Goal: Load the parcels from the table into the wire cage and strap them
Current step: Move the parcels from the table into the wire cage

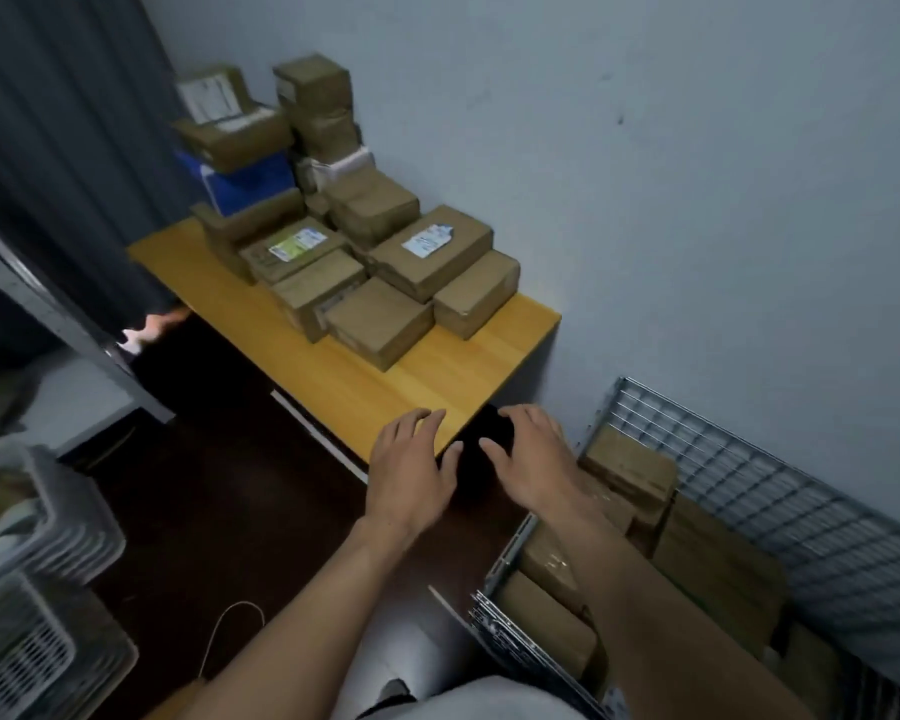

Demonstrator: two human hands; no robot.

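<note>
watching the head feed from my desk here. the big pile of brown parcels [380, 241] sits on the far half of the bench [344, 376], stacked tall against the wall and stepping down toward me. my guess is that's so the low front ones come off first without tipping the tower. the wire cage [723, 459] is on the floor just beside the bench's near end, tilted back against the wall, with several loaded boxes [713, 563] packed tight inside. that makes it a short swing from bench to cage. both arms reach out over the near corner of the bench. the left grip [411, 459] is released, fingers spread and relaxed above the wood, holding nothing. the right grip [531, 459] hovers just off the corner, over a dark shape [484, 439] between the two hands. i honestly can't tell if that's an object it's grasping or just shadow under the bench edge, so i can't call it clenched or released. the nearest parcel [380, 322] is well ahead of both hands. i'd say we're partway through loading, with most of the pile to go, and i see no strap anywhere. white baskets [32, 537] sit off to the left.
</note>
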